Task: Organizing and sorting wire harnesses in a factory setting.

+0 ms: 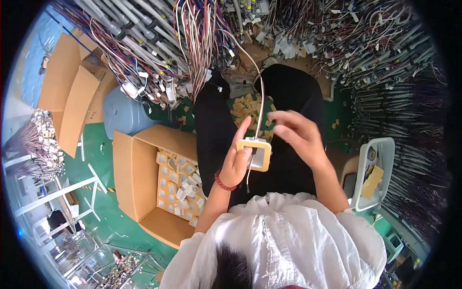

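A square white plastic housing [260,168] with a tan front rim is gripped in my left hand [234,166], the thumb reaching into its opening. From the bundles above, a thin whitish and brown cable [262,103] runs down into the housing's top side. Its short end hangs out below the frame. My right hand [304,139] hovers just right of the cable, fingers curled loosely and apart, with nothing visible in them. The fingertips of that hand are slightly blurred.
An open cardboard box [130,178] at my left contains several similar housings. Beside it stand a blue bin [120,113] and another carton [77,91]. A white tub [377,197] with tape sits at right. Dense cable bundles [197,43] hang ahead; tan scraps [248,111] litter the floor.
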The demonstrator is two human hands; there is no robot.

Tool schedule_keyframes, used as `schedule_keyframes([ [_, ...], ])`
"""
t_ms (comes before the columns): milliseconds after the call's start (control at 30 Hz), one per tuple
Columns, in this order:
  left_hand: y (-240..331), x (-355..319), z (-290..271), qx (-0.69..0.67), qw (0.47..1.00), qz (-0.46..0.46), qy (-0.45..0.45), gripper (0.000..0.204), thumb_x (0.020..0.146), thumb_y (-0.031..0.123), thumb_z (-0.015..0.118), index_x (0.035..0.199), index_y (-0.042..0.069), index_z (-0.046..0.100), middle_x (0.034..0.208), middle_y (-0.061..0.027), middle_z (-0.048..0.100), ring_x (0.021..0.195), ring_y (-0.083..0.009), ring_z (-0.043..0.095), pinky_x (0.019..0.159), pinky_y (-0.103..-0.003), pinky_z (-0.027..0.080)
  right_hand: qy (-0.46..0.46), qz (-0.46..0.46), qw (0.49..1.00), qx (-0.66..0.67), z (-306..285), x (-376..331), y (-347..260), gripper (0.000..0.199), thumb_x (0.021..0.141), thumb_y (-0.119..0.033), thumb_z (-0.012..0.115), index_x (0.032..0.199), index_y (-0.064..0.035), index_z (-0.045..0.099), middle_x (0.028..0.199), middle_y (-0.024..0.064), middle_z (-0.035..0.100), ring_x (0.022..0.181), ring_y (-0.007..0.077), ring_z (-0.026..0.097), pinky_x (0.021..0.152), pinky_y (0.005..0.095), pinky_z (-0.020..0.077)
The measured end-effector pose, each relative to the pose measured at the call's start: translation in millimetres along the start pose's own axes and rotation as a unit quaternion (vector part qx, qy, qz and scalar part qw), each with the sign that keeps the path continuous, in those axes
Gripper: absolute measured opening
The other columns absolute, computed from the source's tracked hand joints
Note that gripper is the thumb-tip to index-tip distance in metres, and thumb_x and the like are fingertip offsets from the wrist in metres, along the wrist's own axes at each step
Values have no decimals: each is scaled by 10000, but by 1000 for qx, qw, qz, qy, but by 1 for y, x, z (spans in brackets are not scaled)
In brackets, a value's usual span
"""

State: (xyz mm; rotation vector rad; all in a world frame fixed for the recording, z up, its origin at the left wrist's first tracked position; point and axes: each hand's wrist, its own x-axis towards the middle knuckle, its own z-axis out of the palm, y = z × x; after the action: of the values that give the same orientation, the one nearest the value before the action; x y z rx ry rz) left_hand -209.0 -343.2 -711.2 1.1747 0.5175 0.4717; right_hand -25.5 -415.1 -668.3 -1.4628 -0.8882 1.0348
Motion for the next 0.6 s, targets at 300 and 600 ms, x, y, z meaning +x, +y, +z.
schedule_keyframes([
  [300,11,-11,8,122,991,43,22,723,908,169,493,1449,11,39,1311,-108,428,1059,-120,497,898,-248,407,-74,-74,992,-66,20,10,-7,117,796,-103,672,803,12,693,735,82,606,672,169,567,610,271,445],
  [600,15,-20,6,69,998,5,5,776,894,266,535,1440,-11,58,1464,-148,241,1188,-172,432,958,-275,371,-175,13,980,96,16,3,6,186,782,-121,706,924,-2,701,853,55,611,806,134,567,701,256,461],
])
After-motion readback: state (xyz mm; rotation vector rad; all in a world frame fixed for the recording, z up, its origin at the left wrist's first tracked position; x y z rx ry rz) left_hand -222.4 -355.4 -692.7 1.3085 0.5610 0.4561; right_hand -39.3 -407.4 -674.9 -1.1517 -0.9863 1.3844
